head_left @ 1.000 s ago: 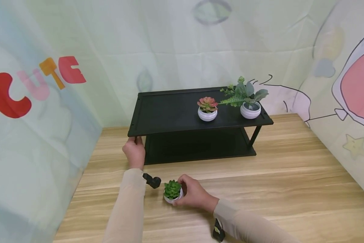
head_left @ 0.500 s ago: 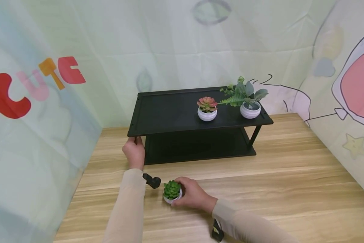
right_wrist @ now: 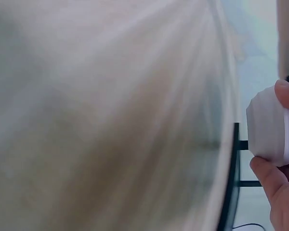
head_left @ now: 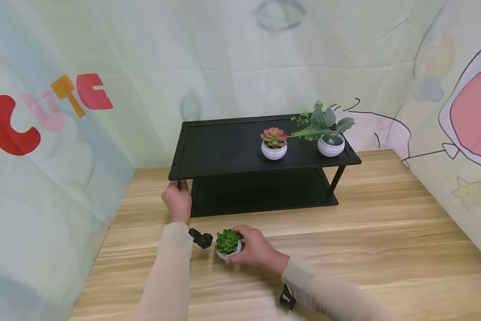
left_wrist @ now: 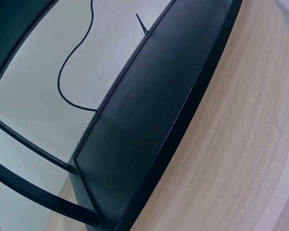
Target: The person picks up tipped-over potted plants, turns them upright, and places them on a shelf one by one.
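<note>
A small green succulent in a white ribbed pot (head_left: 227, 243) is pinched between the thumb and fingers of my right hand (head_left: 258, 250). In the right wrist view the underside of the white pot (right_wrist: 267, 127) shows, off the wooden table. My left hand (head_left: 178, 203) grips the black two-tier shelf (head_left: 220, 151) at its left front post, under the upper board. That board partly hides the fingertips. On the upper board stand a red-tipped succulent in a white pot (head_left: 274, 145) and, to its right, a leafy green plant in a white pot (head_left: 330, 140).
The shelf's lower board (left_wrist: 139, 106) lies on the wooden table (head_left: 364, 245). Printed cloth (head_left: 232, 58) hangs behind and at both sides. Each sleeve carries a black wrist camera, the left one (head_left: 201, 239) close to the held pot.
My right hand has raised the green succulent and moved it slightly toward the shelf. The left hand stays at the shelf's post, and the two plants on top have not moved.
</note>
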### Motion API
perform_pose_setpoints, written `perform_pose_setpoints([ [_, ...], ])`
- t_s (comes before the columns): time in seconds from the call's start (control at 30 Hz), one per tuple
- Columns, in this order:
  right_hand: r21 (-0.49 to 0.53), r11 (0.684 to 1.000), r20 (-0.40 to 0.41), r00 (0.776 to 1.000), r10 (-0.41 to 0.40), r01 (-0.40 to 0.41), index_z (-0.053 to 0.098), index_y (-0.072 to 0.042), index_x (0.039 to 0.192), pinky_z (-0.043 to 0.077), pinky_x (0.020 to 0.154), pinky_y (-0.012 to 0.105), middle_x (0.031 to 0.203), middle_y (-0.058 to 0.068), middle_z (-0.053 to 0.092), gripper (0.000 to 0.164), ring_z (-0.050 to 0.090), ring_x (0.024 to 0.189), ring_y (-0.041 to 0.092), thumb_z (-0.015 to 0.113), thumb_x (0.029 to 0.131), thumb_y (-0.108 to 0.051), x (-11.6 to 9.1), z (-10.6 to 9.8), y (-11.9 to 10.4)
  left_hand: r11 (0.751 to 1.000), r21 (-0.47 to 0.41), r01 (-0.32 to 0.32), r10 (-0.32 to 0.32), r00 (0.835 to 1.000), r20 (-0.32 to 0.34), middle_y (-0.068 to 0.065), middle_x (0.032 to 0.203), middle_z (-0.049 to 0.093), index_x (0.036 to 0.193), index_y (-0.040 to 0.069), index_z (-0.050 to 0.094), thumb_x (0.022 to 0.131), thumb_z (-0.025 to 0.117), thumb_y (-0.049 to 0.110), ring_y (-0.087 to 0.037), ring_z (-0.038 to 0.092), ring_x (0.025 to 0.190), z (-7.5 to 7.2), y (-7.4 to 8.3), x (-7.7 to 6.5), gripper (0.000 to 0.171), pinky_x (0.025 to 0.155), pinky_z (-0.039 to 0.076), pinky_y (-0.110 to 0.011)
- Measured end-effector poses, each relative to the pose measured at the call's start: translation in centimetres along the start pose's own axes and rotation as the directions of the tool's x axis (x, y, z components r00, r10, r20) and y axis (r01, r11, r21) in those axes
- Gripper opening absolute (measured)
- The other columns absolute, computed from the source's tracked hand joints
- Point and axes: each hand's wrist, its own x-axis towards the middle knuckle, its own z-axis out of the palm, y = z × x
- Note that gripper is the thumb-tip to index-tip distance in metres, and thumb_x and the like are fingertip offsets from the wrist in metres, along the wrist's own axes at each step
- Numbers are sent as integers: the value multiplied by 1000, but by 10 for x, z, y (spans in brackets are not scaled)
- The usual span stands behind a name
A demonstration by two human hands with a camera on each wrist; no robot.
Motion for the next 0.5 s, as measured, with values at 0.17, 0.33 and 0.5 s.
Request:
perform_pose_setpoints([
  [0.17, -48, 999, -9, 1000, 16, -16, 57, -5, 114, 47, 79, 21, 109, 5, 61, 61, 59, 99, 19, 85, 62, -22, 5, -11, -12, 1000, 15, -21, 21, 1000, -18, -21, 89, 68, 95, -2, 67, 93, 53, 11, -28, 53, 70, 0, 0, 1, 20, 64, 41, -39],
  [0.33, -52, 999, -9, 1000, 4, -4, 56, -4, 115, 49, 77, 22, 109, 7, 62, 62, 60, 98, 20, 84, 62, -20, 9, -21, -23, 1000, 8, -17, 17, 1000, -15, -20, 90, 68, 96, -2, 68, 93, 53, 11, -28, 55, 71, 0, 1, 0, 20, 65, 42, -39],
  [0.5, -44, 999, -14, 1000, -2, 1, 55, -3, 115, 50, 78, 26, 112, 8, 59, 63, 59, 100, 20, 84, 62, -19, 14, -34, -33, 1000, 8, -15, 15, 1000, -12, -21, 91, 68, 96, -2, 68, 93, 53, 10, -29, 55, 72, 0, 0, 0, 20, 66, 42, -40],
])
